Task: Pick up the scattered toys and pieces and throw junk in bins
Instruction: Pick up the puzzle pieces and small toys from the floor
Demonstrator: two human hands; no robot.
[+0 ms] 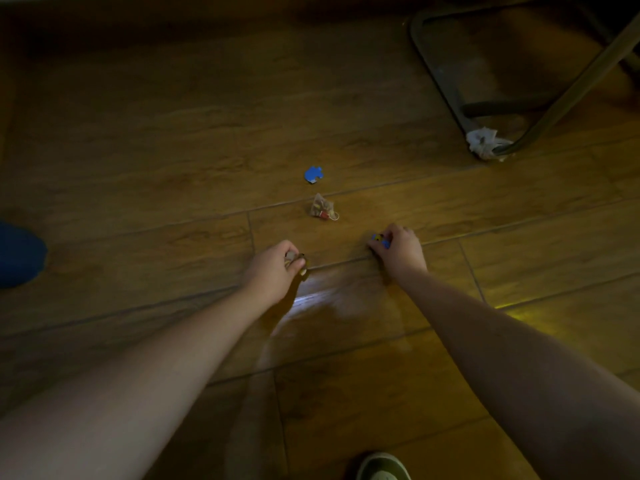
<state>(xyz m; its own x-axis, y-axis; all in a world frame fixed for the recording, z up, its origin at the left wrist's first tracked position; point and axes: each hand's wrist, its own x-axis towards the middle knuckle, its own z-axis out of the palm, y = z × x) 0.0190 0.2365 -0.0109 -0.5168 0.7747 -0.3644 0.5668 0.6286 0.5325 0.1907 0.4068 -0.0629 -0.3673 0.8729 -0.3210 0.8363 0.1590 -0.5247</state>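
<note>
On a dim wooden floor my left hand (275, 268) is closed around a small pale and brown piece (294, 259), mostly hidden by my fingers. My right hand (398, 249) grips a small blue and yellow toy piece (380, 240) against the floor. Beyond both hands lies a crumpled tea bag with a red tag and string (322, 207). Farther away sits a blue puzzle piece (313, 175), apart from the tea bag.
A metal chair frame (446, 81) stands at the back right, with white crumpled paper or cloth (485, 143) wrapped at its foot. A blue object (19, 254) pokes in at the left edge. My shoe (382, 467) shows at the bottom.
</note>
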